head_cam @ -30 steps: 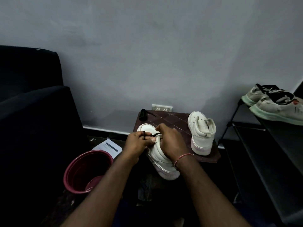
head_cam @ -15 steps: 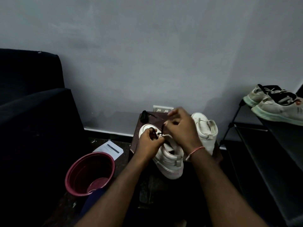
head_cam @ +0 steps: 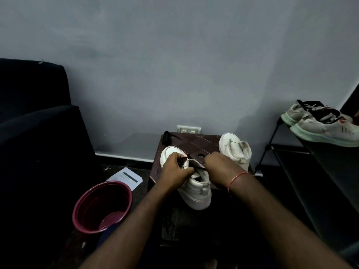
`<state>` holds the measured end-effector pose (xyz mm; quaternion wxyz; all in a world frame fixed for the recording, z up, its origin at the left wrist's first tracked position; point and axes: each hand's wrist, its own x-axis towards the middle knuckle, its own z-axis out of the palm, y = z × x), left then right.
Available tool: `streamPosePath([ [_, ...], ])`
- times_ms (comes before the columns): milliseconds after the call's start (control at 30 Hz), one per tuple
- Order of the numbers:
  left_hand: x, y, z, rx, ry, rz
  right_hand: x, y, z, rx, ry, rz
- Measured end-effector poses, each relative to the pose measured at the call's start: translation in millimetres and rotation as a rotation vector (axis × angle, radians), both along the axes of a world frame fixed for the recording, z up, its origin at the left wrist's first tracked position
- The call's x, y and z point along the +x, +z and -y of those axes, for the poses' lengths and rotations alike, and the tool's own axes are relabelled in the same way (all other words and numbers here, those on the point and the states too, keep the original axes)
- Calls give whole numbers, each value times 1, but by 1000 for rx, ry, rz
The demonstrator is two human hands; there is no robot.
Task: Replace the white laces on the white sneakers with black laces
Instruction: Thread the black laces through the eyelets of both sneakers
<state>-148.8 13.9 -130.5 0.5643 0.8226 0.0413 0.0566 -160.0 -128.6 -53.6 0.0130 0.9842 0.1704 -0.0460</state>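
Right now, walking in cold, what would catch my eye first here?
At centre, the left hand and right hand grip a black lace over a white sneaker on a brown stool. A second white sneaker stands behind it to the right, and a maroon bucket sits at lower left.

Free tabletop is left only along the middle rear strip, bounded by a black lace bundle at the rear left corner and the second sneaker at the right. The front edge is occupied by the near sneaker, across which a black lace is gripped by the left hand and right hand. The sides are flanked by a red bucket and a shoe rack.
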Motion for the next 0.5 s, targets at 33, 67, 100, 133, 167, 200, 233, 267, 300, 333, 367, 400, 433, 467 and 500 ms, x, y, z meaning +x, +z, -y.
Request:
streamPosePath([
  [33, 0, -1, 1, -6, 20, 4, -1, -3, 1, -39, 10, -10],
  [67, 0, -2, 3, -9, 30, 6, -3, -4, 2, -65, 19, -21],
  [100, 1, -3, 4, -9, 33, 7, -3, -5, 3, -85, 30, -32],
  [133, 2, -3, 5, -11, 32, 8, -3, -4, 6, -84, 39, -44],
  [167, 2, -3, 6, -13, 34, 9, -2, -1, 9, -52, 48, -49],
  [200, 3, -4, 6, -15, 36, 15, 1, 2, 13, 39, 56, -38],
  [233, 4, -4, 6, -21, 35, 22, 3, 5, 17, 202, 57, -19],
  [267, 4, -5, 6, -28, 33, 26, 3, 9, 20, 453, 31, -28],
  [300, 5, -5, 6, -32, 29, 25, 1, 14, 20, 786, -3, -68],
  [333, 5, -6, 5, -33, 24, 21, -1, 19, 19, 1157, -30, -120],
  [367, 6, -6, 4, -31, 17, 19, -2, 24, 18, 1504, -34, -176],
  [400, 7, -6, 4, -27, 6, 23, -5, 28, 16, 1793, -18, -243],
  [433, 8, -7, 3, -17, -2, 28, -7, 32, 14, 1995, 17, -312],
  [467, 7, -7, 3, -1, -8, 36, -8, 36, 12, 2114, 58, -376],
  [500, 7, -6, 3, 12, -12, 36, -12, 40, 9, 2156, 91, -420],
])
